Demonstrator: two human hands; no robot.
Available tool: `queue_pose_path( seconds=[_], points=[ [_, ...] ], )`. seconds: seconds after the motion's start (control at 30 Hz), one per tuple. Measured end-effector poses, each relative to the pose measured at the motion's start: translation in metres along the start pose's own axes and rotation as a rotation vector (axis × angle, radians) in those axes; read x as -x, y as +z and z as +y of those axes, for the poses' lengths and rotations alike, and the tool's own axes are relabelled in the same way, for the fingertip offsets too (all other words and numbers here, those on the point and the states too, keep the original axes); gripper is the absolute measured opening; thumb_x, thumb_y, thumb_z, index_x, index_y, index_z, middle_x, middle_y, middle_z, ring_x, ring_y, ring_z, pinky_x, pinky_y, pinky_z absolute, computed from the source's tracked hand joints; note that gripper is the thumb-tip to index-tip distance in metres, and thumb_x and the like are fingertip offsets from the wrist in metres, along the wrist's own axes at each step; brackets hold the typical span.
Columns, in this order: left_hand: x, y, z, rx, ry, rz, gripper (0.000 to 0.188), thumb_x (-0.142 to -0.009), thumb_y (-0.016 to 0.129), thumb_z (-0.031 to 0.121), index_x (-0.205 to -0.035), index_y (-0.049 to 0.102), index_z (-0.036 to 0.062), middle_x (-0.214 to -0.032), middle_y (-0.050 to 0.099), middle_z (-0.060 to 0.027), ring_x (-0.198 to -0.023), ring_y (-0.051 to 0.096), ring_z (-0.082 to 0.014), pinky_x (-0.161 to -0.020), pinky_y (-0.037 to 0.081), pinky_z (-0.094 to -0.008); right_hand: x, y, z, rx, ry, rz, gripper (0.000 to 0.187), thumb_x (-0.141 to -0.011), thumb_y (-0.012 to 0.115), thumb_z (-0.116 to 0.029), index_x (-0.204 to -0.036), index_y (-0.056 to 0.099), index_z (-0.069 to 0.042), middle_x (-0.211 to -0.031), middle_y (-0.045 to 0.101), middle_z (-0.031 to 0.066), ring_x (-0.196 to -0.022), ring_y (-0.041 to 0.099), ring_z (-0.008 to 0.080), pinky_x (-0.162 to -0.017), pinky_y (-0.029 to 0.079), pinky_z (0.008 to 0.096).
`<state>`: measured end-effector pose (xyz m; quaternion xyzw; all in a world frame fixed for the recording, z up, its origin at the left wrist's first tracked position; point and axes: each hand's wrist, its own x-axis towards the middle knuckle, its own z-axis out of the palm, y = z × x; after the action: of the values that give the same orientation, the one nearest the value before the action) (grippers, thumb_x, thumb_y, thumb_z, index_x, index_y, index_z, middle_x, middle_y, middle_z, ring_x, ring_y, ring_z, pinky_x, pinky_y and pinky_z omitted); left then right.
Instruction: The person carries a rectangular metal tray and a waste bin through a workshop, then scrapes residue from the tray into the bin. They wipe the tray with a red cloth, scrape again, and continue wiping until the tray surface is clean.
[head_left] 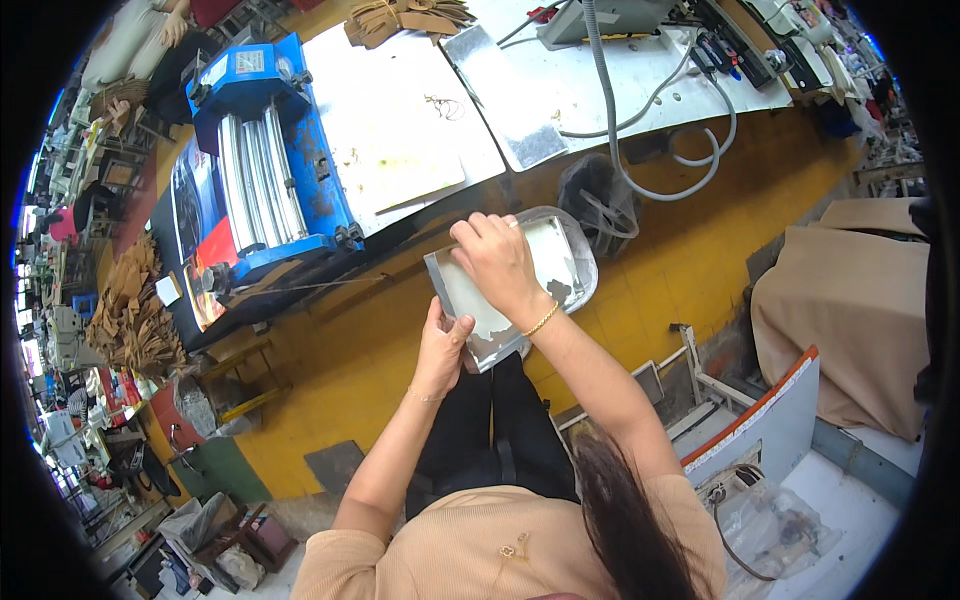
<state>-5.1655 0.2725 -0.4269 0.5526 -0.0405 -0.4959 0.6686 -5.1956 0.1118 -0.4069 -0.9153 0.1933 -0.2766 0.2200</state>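
Note:
My left hand (442,345) grips the near left corner of a shallow rectangular metal tray (488,322), thumb up along its edge. A whitish layer with grey patches covers the tray's inside. Over the tray's middle and far left, my right hand (497,262) is bent with its fingers curled down; its fingertips are partly hidden, and whatever they pinch cannot be made out. Around the tray's far and right sides shows the rounded rim of a translucent plastic container (588,262).
A blue machine with metal rollers (262,180) stands left on the long table (400,110). Grey hoses (612,120) hang from its right part, above a dark plastic bag (597,200). Tan material (845,310) is draped at right; a white board with a red edge (765,430) stands nearer.

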Motion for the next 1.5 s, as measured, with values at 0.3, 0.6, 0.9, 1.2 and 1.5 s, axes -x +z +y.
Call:
queue_pose_path(
  seconds=[0.3, 0.6, 0.9, 1.2, 1.5],
  points=[
    [-0.001, 0.003, 0.001, 0.008, -0.002, -0.005, 0.066, -0.08, 0.078, 0.038, -0.126, 0.044, 0.005, -0.101, 0.06, -0.004, -0.081, 0.061, -0.0096, -0.052, 0.051, -0.0203, -0.005, -0.001, 0.016, 0.159, -0.287, -0.004, 0.006, -0.07, 0.059, -0.007, -0.066, 0.054, -0.007, -0.07, 0.051, 0.0064, -0.069, 0.054, 0.0217, -0.072, 0.045, 0.0329],
    [-0.002, 0.006, 0.008, -0.006, -0.023, -0.006, 0.065, -0.081, 0.077, 0.037, -0.125, 0.045, 0.0025, -0.105, 0.06, -0.0059, -0.088, 0.059, -0.0104, -0.066, 0.051, -0.0229, 0.005, 0.002, 0.025, 0.109, -0.329, 0.048, 0.005, -0.07, 0.058, -0.006, -0.068, 0.053, -0.006, -0.069, 0.052, 0.0077, -0.067, 0.056, 0.0227, -0.071, 0.048, 0.0334],
    [-0.002, 0.008, 0.014, -0.025, -0.087, -0.027, 0.06, -0.083, 0.076, 0.036, -0.122, 0.045, 0.0035, -0.103, 0.059, -0.0056, -0.088, 0.058, -0.0105, -0.066, 0.051, -0.0235, 0.012, 0.01, 0.027, 0.09, -0.298, 0.118, 0.007, -0.071, 0.06, -0.007, -0.076, 0.059, -0.003, -0.075, 0.059, 0.0082, -0.068, 0.06, 0.0225, -0.068, 0.048, 0.0326],
    [-0.01, 0.006, 0.015, 0.012, -0.055, -0.018, 0.057, -0.085, 0.073, 0.038, -0.122, 0.045, 0.0049, -0.104, 0.059, -0.0054, -0.086, 0.06, -0.0111, -0.061, 0.053, -0.0241, 0.02, 0.006, 0.023, -0.045, -0.222, 0.098, 0.011, -0.073, 0.07, -0.006, -0.082, 0.063, -0.003, -0.088, 0.067, 0.006, -0.083, 0.064, 0.021, -0.074, 0.049, 0.0349],
    [-0.022, -0.008, 0.015, 0.107, -0.003, 0.029, 0.07, -0.082, 0.071, 0.048, -0.129, 0.043, 0.0057, -0.114, 0.058, -0.0073, -0.106, 0.058, -0.0159, -0.084, 0.053, -0.0326, 0.055, -0.047, 0.022, -0.702, 0.335, 0.049, 0.007, -0.078, 0.068, -0.003, -0.083, 0.063, -0.004, -0.096, 0.068, 0.0079, -0.085, 0.062, 0.0173, -0.074, 0.048, 0.0282]
  ],
)
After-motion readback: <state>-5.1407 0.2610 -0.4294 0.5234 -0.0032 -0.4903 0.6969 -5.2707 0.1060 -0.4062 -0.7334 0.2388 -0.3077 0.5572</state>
